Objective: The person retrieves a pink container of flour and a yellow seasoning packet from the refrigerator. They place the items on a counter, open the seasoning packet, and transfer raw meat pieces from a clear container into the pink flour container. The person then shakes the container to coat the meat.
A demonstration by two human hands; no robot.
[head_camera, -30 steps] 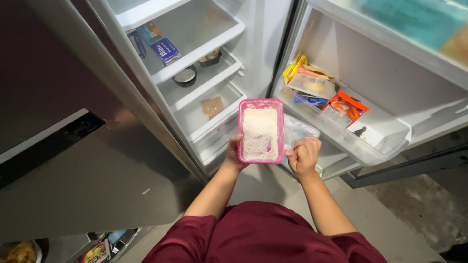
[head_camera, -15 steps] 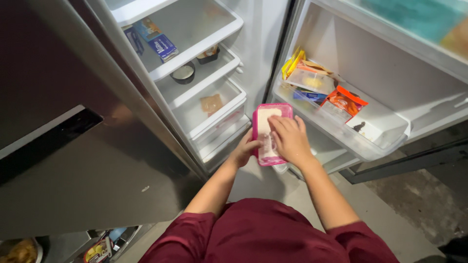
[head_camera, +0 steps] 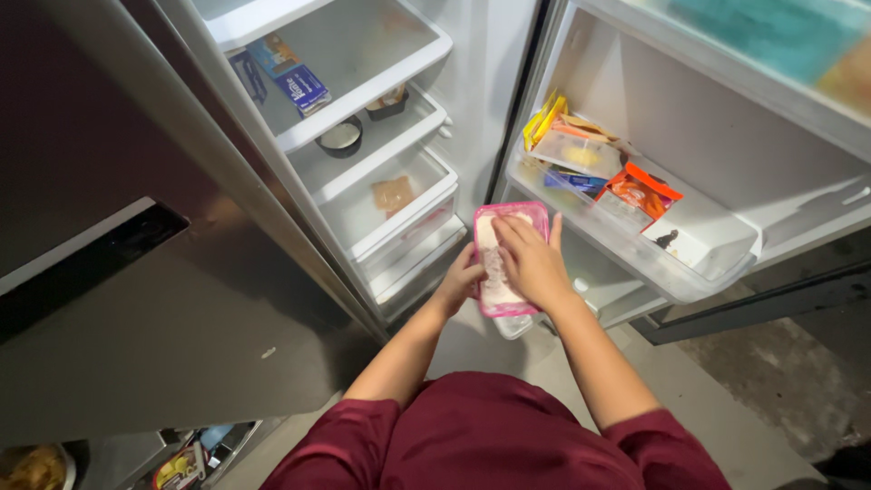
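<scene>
Since half a second ago right hand [head_camera: 529, 263] stays flat on top of pink tub [head_camera: 504, 259], left hand [head_camera: 461, 281] gripping tub's left side from below, tub held before open fridge, near door bin [head_camera: 635, 259] with packets.

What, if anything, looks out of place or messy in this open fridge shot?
Nothing is spilled or broken. The snack packets in the right door bin lie heaped at angles rather than upright. The left hand holds the pink container level, with the right hand flat on top.
</scene>
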